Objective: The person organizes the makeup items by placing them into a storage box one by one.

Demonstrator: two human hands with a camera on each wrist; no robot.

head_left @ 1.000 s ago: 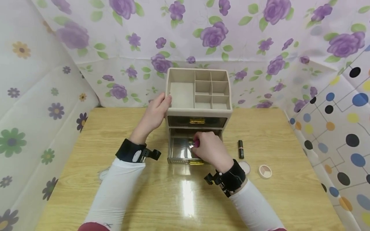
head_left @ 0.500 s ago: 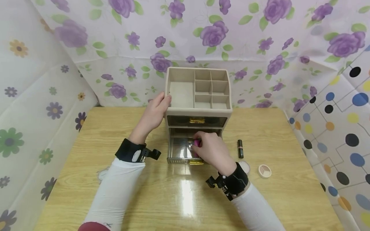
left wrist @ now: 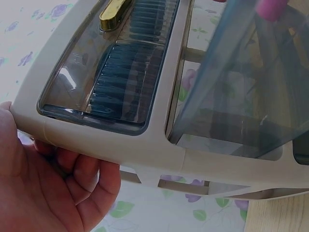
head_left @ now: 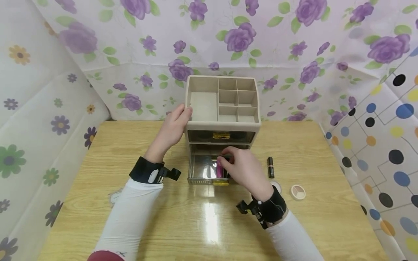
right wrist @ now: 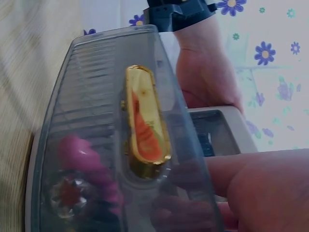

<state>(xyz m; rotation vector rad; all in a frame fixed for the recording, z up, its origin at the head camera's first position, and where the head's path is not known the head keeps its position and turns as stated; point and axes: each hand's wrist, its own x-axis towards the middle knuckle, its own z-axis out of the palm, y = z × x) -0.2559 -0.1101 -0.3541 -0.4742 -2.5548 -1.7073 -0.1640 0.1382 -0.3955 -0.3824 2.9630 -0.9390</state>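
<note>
A beige cosmetics organizer point(head_left: 225, 126) stands at the back of the table, its lower clear drawer point(head_left: 197, 181) pulled out. My left hand point(head_left: 172, 129) grips the organizer's left side, thumb at the top rim and fingers bent against the side wall. Inside the drawer lies a pink tube-like item point(head_left: 219, 169), also seen through the drawer front as a pink shape point(right wrist: 79, 153) in the right wrist view. Over the drawer's right half is my right hand point(head_left: 247, 173), thumb and forefinger spread apart, thumb tip close to the tube's far end. The upper drawer point(left wrist: 111, 72) is closed.
Right of the organizer lie a black lipstick tube point(head_left: 270, 167) and a round three-section compact point(head_left: 298, 192). A pale round item point(head_left: 277, 186) is partly hidden by my right wrist. Beside my left forearm is a small whitish item point(head_left: 115, 197).
The right thumb and forefinger have parted from the pink tube, which now lies lengthwise in the drawer. My right hand has shifted slightly right; my left hand keeps its grip.
</note>
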